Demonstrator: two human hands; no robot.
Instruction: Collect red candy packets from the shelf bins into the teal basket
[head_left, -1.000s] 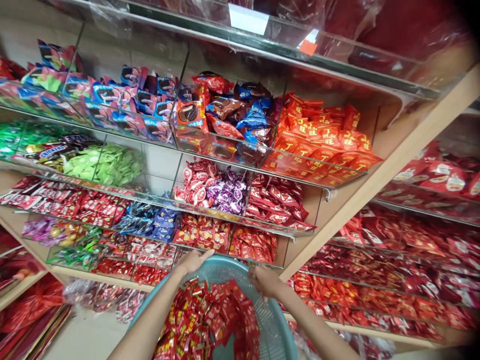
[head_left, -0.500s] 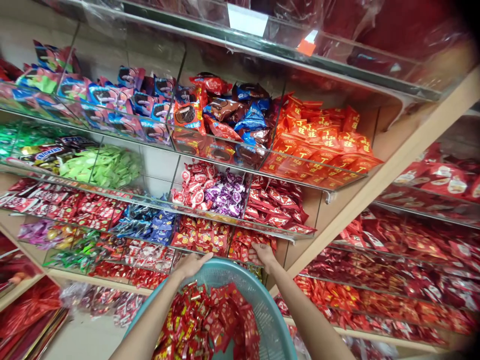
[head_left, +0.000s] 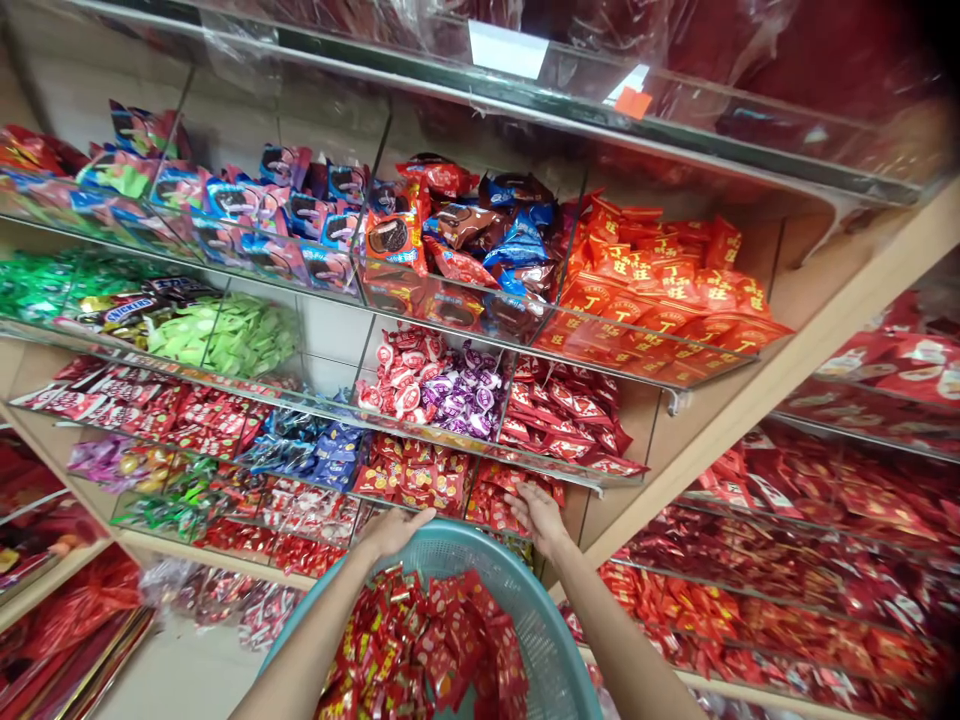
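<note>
A teal plastic basket hangs below the shelves, holding many red wrapped candies. My left hand is closed over the far-left part of its rim, thumb pointing right along the edge. Beyond the rim, my right hand reaches to a compartment of small red candy packets. Its fingers are spread at the packets, and none shows in its grip. Left of that compartment lie red packets with yellow round prints.
Clear-fronted shelves rise ahead, with red and purple twist-wrapped candies, orange packets and cookie packs. A slanting wooden upright stands right of my right hand. More red sweets fill the shelves beyond it.
The view has shifted slightly, so the shelves appear further right. My right hand's fingers have opened wider over the red packets. My left hand keeps its hold on the basket.
</note>
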